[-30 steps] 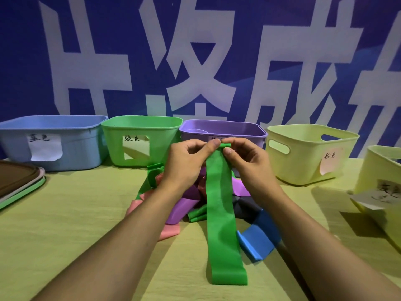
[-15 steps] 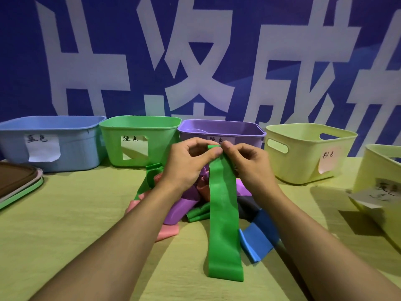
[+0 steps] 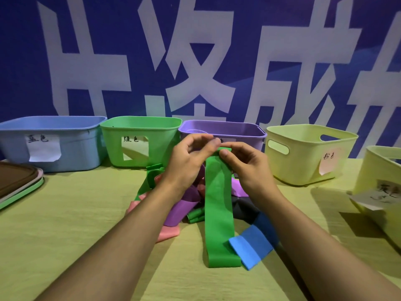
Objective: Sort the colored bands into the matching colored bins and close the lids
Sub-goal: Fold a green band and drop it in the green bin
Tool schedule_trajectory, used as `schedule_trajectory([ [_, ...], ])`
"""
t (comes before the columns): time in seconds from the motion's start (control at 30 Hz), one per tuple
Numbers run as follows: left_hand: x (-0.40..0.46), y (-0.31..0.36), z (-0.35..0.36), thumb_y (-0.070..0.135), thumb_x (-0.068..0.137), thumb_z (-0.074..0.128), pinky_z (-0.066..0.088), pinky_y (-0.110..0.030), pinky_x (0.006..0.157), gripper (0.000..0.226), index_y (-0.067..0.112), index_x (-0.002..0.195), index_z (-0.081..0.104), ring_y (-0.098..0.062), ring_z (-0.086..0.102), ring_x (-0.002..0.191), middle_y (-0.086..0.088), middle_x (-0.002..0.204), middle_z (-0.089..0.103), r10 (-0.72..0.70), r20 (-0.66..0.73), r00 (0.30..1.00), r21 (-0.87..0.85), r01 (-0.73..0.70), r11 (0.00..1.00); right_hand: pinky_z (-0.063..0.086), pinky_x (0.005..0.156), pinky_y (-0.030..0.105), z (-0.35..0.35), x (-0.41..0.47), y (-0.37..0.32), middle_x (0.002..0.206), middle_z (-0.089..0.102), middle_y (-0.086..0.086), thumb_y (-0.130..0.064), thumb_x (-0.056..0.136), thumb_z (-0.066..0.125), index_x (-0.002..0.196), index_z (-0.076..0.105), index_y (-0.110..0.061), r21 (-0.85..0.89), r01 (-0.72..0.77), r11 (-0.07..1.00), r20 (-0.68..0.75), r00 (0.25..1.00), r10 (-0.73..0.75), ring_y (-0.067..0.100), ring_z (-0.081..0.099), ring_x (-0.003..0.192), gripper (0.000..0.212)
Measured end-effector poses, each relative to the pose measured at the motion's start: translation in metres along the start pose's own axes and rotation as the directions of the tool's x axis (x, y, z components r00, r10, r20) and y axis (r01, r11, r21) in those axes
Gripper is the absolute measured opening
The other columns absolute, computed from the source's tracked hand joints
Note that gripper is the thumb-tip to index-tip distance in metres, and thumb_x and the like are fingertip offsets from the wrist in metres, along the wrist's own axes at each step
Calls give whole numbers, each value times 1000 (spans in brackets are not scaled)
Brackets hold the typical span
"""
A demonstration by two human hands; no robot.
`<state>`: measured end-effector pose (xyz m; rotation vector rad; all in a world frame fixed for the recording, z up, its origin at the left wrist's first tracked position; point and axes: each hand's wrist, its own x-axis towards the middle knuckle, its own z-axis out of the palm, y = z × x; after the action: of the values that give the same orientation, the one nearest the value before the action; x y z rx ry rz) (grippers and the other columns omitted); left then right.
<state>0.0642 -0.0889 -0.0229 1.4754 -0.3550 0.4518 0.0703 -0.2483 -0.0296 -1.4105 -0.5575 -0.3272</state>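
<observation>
Green band (image 3: 219,213): pinched by its top end at table centre, hanging down toward 6 o'clock, with its lower end lying on the table (image 3: 65,235).
Left hand (image 3: 186,161): fingers curled, thumb and fingertips pinching the band's top edge.
Right hand (image 3: 245,164): fingers curled, pinching the same edge just beside the left.
Green bin (image 3: 141,142): at 11 o'clock from the hands, lid off, second of 5 bins in the row.
Pile (image 3: 184,203): purple, pink, dark and more green bands lie tangled under the wrists; a blue band (image 3: 251,246) lies at 5 o'clock, touching the held band's lower end.
Lids (image 3: 17,185): stacked at 9 o'clock, none fitted.
Risk: lifted toward the bin, the trailing end could drag the blue band or snag the pile; a limp tail may drape over the bin rim and block the lid.
Change: compared with 1 second ago, the band's lower end sits slightly farther from the viewer; both pinches are unchanged.
</observation>
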Motion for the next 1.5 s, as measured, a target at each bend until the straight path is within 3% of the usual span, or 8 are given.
schedule_trajectory([
  [0.33,-3,3,1,79,71,72,55,-66,90,71,11,91,78,-47,72,93,-27,93,75,-142,-12,990,116,142,983,48,60,13,0,1,1,74,72,-11,-1,93,69,107,73,-13,-65,68,996,35,997,-66,1,61,64,19],
  [0.53,-4,4,1,56,86,75,55,-64,83,45,11,81,77,-40,74,80,-23,83,75,-100,-37,994,149,104,983,50,65,16,-2,-1,0,85,74,-8,-2,95,68,110,73,-13,-84,52,995,45,998,-49,8,63,74,20],
  [0.7,-4,4,2,52,83,79,53,-69,80,45,7,86,77,-38,71,77,-29,88,73,-72,-38,997,100,75,992,52,69,34,-1,-1,-1,104,76,0,-39,99,63,114,72,-19,-91,-86,992,-1,996,86,25,69,91,26],
  [0.83,-4,3,2,33,91,76,58,-62,88,30,3,94,76,-44,74,90,-18,89,78,-86,10,996,82,85,993,43,53,17,-1,0,-4,68,65,10,-49,96,60,90,77,-9,-152,-159,975,-109,984,143,4,53,53,43],
  [1.07,-4,1,2,19,92,76,55,-28,57,13,7,98,75,-24,75,77,-14,90,79,-92,26,995,71,90,993,45,56,16,1,3,0,66,67,-7,-33,98,66,80,72,-14,-131,-99,986,-83,993,89,2,58,60,27],
  [1.2,-3,2,1,10,88,77,61,-40,87,9,12,96,75,-24,76,89,-14,94,79,-67,14,998,56,66,996,49,61,19,1,3,3,77,72,-5,-28,96,67,93,73,-14,-98,-83,992,-47,996,78,5,64,70,16],
  [1.37,-3,4,0,8,87,78,60,-45,93,16,7,103,75,-33,75,98,-17,100,78,-77,16,997,17,77,997,54,62,23,0,1,4,91,74,5,-20,97,67,105,70,-10,-40,-73,997,-8,997,73,12,69,79,14],
  [1.5,-6,7,2,33,92,73,59,-43,90,31,4,102,76,-31,76,93,-17,97,78,-149,58,987,-7,149,989,51,60,18,1,0,2,97,74,5,-12,96,67,110,69,-8,-35,-17,999,5,1000,18,7,68,78,15],
])
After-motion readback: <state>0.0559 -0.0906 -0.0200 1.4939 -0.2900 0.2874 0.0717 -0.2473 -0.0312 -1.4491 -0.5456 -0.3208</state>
